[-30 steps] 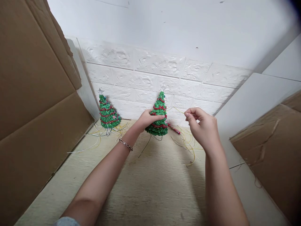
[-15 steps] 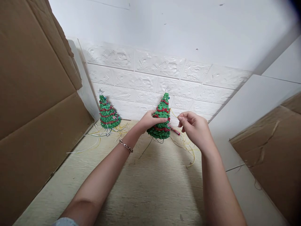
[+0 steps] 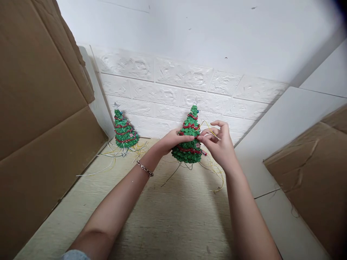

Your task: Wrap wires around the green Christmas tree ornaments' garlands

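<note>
A small green beaded Christmas tree [image 3: 189, 146] with red garlands and a clear star is held upright above the tabletop. My left hand [image 3: 173, 140] is closed around its left side, thumb across the front. At its right side is my right hand [image 3: 218, 142], thumb and a finger pinched together against the tree. Thin yellow and white wires [image 3: 205, 124] run from the tree to these fingers; the exact grip is hard to see. Dark wires [image 3: 173, 173] hang below the tree's base.
A second beaded tree [image 3: 125, 131] stands at the left by the white brick-patterned wall [image 3: 168, 94]. Loose wires [image 3: 111, 164] lie around its foot. More yellow wires [image 3: 221, 182] and a red pen-like item [image 3: 204, 153] lie at the right. Cardboard [image 3: 48, 151] flanks the table.
My right hand has moved in from the right to touch the tree's side, and its other fingers have lifted. The tree has shifted slightly right and turned a little.
</note>
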A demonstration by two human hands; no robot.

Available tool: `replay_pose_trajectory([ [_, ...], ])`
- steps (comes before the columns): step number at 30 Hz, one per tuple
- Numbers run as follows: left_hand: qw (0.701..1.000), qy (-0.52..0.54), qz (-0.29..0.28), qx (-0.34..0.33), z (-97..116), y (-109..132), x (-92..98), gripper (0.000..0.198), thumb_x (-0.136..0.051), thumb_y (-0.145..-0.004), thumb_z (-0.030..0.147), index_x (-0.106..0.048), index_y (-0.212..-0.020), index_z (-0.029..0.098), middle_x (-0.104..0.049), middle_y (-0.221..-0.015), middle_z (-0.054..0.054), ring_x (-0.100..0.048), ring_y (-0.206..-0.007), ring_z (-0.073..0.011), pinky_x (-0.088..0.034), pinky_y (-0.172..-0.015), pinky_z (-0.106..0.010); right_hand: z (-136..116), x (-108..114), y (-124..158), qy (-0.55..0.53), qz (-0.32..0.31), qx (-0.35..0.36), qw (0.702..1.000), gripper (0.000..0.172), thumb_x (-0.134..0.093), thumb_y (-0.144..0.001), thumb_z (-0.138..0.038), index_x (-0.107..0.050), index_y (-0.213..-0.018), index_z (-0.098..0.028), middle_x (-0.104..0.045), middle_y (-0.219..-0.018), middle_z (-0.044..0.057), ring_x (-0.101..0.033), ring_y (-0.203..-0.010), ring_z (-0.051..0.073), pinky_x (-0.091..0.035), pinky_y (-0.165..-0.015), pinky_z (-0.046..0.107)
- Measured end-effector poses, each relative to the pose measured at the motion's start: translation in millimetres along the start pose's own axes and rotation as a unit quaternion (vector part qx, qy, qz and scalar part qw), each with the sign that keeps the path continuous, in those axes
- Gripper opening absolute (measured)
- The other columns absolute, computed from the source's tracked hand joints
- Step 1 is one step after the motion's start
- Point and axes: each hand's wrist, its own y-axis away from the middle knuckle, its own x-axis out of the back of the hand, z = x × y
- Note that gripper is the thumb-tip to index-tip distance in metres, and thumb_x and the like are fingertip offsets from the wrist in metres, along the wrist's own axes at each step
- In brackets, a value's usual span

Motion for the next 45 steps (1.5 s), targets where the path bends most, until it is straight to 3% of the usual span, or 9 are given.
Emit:
replay_pose_trajectory([
  [3,1.0,0.001,-0.019,0.013,-1.4,-0.4,-0.7,0.044,-0.079,-0.063,0.033,-0.067,-0.101,0.014,-0.071,-0.097,-0.011,-0.066,-0.084,-0.0196,-0.048,-0.081,-0.034,4.9,-4.7,-2.9,0.041,0.054,0.026,0.997,0.04,-0.064,-0.075,-0.034,-0.044,-0.109,-0.026,-0.059,-0.077,-0.004,-0.057,-0.063,0.012,-0.049,-0.065,0.03],
  [9,0.999,-0.027,-0.009,0.032,-3.0,-1.4,-3.0,0.04,-0.08,-0.062,0.032,-0.069,-0.096,0.015,-0.071,-0.094,-0.01,-0.065,-0.081,-0.0189,-0.049,-0.08,-0.034,8.7,-6.1,-3.1,0.087,0.072,0.051,0.992,0.013,-0.057,-0.081,-0.03,-0.062,-0.09,-0.022,-0.065,-0.083,0.001,-0.061,-0.074,0.015,-0.05,-0.072,0.033],
  [12,0.999,-0.027,-0.003,0.039,-3.2,-1.2,-3.2,0.042,-0.08,-0.062,0.034,-0.069,-0.097,0.014,-0.071,-0.094,-0.011,-0.065,-0.08,-0.0187,-0.048,-0.08,-0.035,8.0,-5.9,-3.1,0.136,0.085,0.106,0.981,0.008,-0.055,-0.081,-0.023,-0.063,-0.083,-0.022,-0.065,-0.084,0.002,-0.061,-0.081,0.016,-0.049,-0.074,0.033],
  [19,0.999,-0.028,0.003,0.034,-5.3,-1.8,0.9,0.042,-0.079,-0.063,0.037,-0.069,-0.097,0.014,-0.071,-0.096,-0.011,-0.065,-0.084,-0.0196,-0.047,-0.081,-0.034,10.8,-13.6,-1.1,0.176,0.106,0.157,0.966,0.009,-0.052,-0.084,-0.023,-0.06,-0.081,-0.024,-0.063,-0.084,0.002,-0.06,-0.082,0.017,-0.049,-0.073,0.032],
  [25,0.999,-0.008,0.002,0.053,-0.1,0.0,1.5,0.04,-0.079,-0.062,0.033,-0.069,-0.095,0.014,-0.071,-0.094,-0.011,-0.065,-0.079,-0.0181,-0.048,-0.076,-0.032,23.9,-23.1,-0.1,0.133,0.099,0.113,0.98,0.012,-0.048,-0.086,-0.029,-0.058,-0.089,-0.022,-0.064,-0.085,0.003,-0.062,-0.08,0.016,-0.05,-0.074,0.033],
  [30,0.998,-0.019,-0.002,0.064,0.1,1.0,3.3,0.041,-0.08,-0.061,0.035,-0.069,-0.095,0.015,-0.071,-0.094,-0.011,-0.066,-0.081,-0.0188,-0.049,-0.08,-0.034,24.6,-25.3,-2.1,0.102,0.166,0.126,0.973,0.01,-0.054,-0.084,-0.03,-0.06,-0.082,-0.022,-0.065,-0.085,0.003,-0.061,-0.084,0.017,-0.05,-0.078,0.034],
  [37,0.999,-0.011,-0.006,0.047,-2.7,-0.2,3.1,0.041,-0.079,-0.063,0.034,-0.068,-0.097,0.014,-0.07,-0.095,-0.01,-0.065,-0.082,-0.0185,-0.048,-0.08,-0.034,22.2,-30.4,2.8,0.065,0.139,0.062,0.986,0.011,-0.056,-0.081,-0.032,-0.061,-0.085,-0.022,-0.068,-0.086,0.003,-0.065,-0.082,0.017,-0.054,-0.076,0.034],
  [42,0.999,-0.031,0.005,0.031,-2.2,-0.6,3.3,0.041,-0.078,-0.063,0.034,-0.068,-0.098,0.014,-0.07,-0.095,-0.009,-0.063,-0.083,-0.0182,-0.047,-0.079,-0.032,23.9,-26.3,0.4,0.2,0.149,0.178,0.952,0.007,-0.056,-0.081,-0.026,-0.062,-0.08,-0.022,-0.068,-0.089,0.004,-0.063,-0.09,0.019,-0.049,-0.085,0.038],
  [45,0.999,-0.043,0.011,0.019,-1.2,-0.4,4.1,0.041,-0.078,-0.064,0.035,-0.068,-0.097,0.015,-0.069,-0.094,-0.008,-0.062,-0.084,-0.0178,-0.045,-0.079,-0.031,23.5,-23.6,-1.2,0.245,0.131,0.232,0.932,0.011,-0.056,-0.082,-0.031,-0.062,-0.079,-0.023,-0.068,-0.09,0.005,-0.062,-0.09,0.02,-0.047,-0.084,0.039],
])
